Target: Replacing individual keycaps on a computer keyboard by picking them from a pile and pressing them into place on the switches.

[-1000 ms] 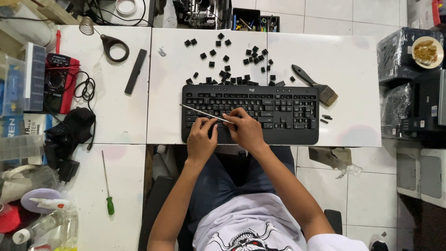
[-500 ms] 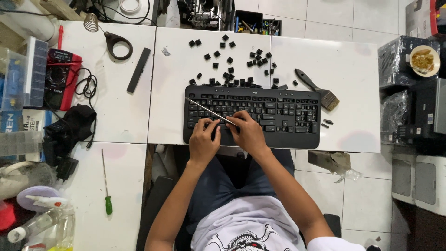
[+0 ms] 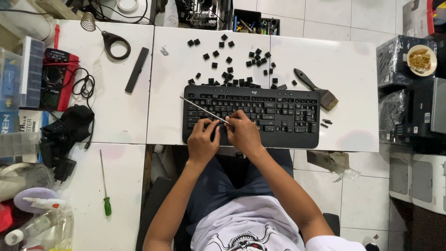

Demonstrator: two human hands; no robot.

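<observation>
A black keyboard (image 3: 278, 114) lies on a white table (image 3: 353, 74) in front of me. My right hand (image 3: 244, 132) grips a thin metal rod (image 3: 200, 108) that slants up to the left across the keys. My left hand (image 3: 203, 141) rests on the keyboard's lower left part, fingers curled on the keys beside the rod's tip. Several loose black keycaps (image 3: 232, 65) are scattered on the table just beyond the keyboard.
A paintbrush (image 3: 316, 88) lies right of the keycaps. On the left table are a black bar (image 3: 137, 69), a soldering stand (image 3: 109, 39), a red multimeter (image 3: 58, 79), a green-handled screwdriver (image 3: 105, 190) and bottles (image 3: 32, 223). Boxes and a bowl (image 3: 420, 59) stand at right.
The view has shifted slightly. Both hands stay on the keyboard's lower left; the rod has tilted a little and its tip sits lower among the keys.
</observation>
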